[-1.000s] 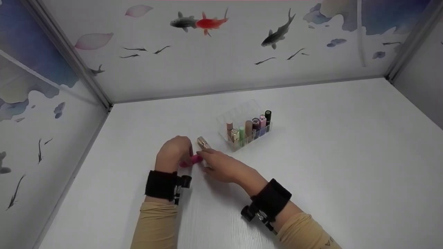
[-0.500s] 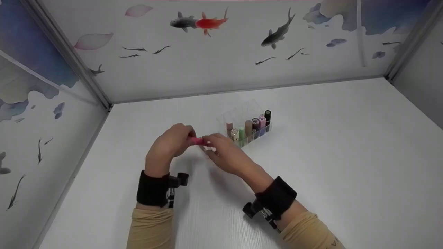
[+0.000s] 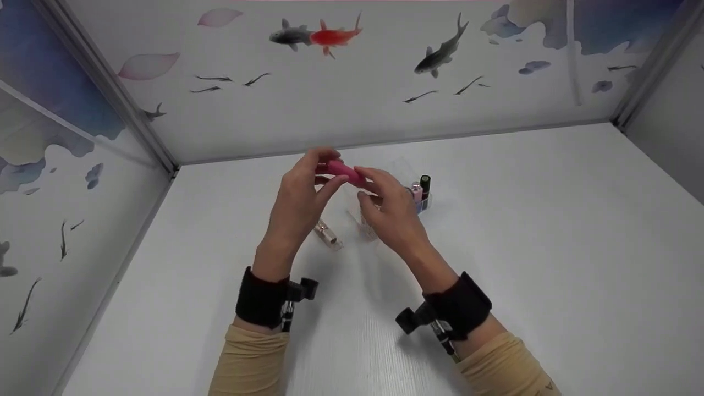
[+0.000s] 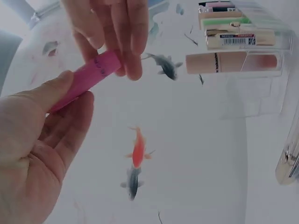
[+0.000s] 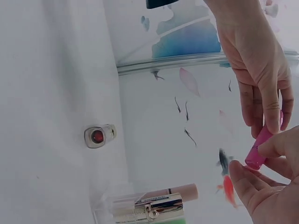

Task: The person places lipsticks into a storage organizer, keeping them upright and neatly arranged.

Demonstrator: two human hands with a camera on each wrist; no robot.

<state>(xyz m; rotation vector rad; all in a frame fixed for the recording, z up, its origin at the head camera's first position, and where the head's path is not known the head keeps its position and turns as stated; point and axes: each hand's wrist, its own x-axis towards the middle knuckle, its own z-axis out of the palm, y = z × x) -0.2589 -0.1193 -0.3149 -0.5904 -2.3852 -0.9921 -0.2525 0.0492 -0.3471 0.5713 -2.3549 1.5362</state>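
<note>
A pink lipstick-shaped tube (image 3: 346,172) with small dark print is held in the air between both hands. My left hand (image 3: 297,206) pinches one end between thumb and fingers. At the other end, the fingertips of my right hand (image 3: 393,214) grip the tube, its index finger lying along the side in the right wrist view. Below the hands, a gold lipstick (image 3: 327,234) lies on the table, its red end (image 5: 97,136) facing the right wrist camera. Partly hidden behind my right hand stands a clear organizer (image 4: 261,102) holding several lipsticks.
In the organizer's slots are a pink-beige tube (image 4: 210,62), a gold tube (image 4: 217,39), a green one (image 4: 224,21) and a black one (image 3: 425,190). The white table (image 3: 522,247) meets printed panels (image 3: 247,121) at the back and left.
Both hands have lifted the pink tube up and away from the table, forward and to the right. The gold lipstick on the table has come into fuller view, while my right hand now covers part of the organizer.
</note>
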